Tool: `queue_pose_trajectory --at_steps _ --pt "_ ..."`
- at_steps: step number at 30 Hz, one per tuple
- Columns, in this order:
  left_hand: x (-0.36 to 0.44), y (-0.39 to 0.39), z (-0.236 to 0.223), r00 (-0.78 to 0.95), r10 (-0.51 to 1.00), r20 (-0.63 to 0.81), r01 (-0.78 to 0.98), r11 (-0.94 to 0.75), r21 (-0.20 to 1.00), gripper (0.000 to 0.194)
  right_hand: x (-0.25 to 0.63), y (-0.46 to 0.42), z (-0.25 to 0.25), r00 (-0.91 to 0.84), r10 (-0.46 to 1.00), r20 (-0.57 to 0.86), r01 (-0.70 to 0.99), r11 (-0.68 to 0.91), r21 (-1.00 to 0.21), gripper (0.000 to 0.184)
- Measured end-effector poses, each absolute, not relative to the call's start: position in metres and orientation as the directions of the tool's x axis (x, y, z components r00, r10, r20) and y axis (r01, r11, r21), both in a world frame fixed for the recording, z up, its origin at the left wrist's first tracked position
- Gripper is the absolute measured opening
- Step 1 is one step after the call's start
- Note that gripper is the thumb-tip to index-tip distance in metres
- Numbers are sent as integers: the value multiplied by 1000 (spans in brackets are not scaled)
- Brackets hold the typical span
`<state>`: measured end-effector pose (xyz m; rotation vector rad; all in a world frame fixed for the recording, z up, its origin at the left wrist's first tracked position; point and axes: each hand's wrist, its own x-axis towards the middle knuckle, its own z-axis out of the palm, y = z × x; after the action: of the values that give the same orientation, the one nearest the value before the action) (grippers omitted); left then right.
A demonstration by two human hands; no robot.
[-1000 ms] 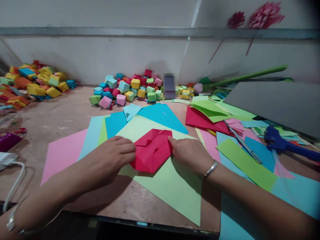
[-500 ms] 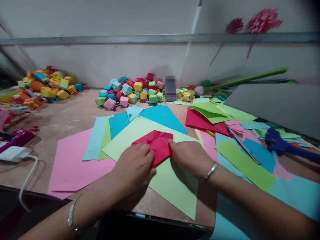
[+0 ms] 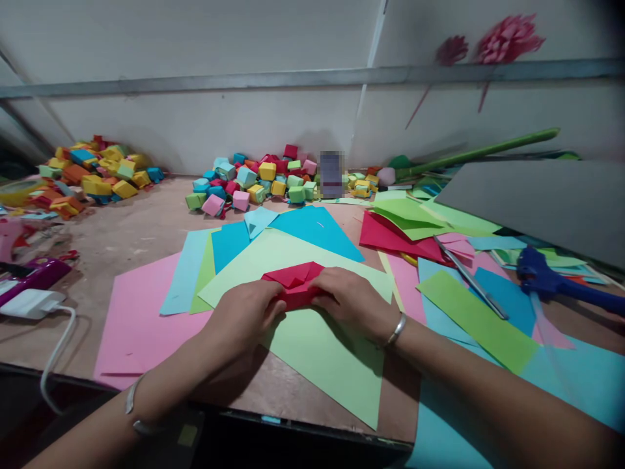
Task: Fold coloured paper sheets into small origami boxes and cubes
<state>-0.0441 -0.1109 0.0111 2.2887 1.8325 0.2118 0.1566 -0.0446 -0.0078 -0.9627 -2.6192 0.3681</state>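
A partly folded red paper [image 3: 293, 279] lies on a pale green sheet [image 3: 317, 339] in the middle of the table. My left hand [image 3: 247, 312] grips its left side and my right hand [image 3: 349, 296] grips its right side, fingers closed over the near edge. Most of the red paper's near half is hidden under my fingers. Each wrist wears a silver bangle.
Coloured sheets [image 3: 146, 312] spread under and around the green one. Piles of small paper cubes [image 3: 254, 179] sit at the back and far left [image 3: 92, 172]. Scissors [image 3: 471, 277], a blue glue gun [image 3: 551, 280] and a grey board [image 3: 541, 198] lie right; a white charger [image 3: 32, 303] lies left.
The red paper has been folded smaller. Both hands have closed in over it from the sides, covering its near half. The view has shifted slightly.
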Motion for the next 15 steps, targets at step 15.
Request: queue_pose_trajectory --at_steps 15 --pt "-48 -107 0 120 991 -55 978 -109 180 30 165 -37 1 -533 845 41 780 510 -363 20"
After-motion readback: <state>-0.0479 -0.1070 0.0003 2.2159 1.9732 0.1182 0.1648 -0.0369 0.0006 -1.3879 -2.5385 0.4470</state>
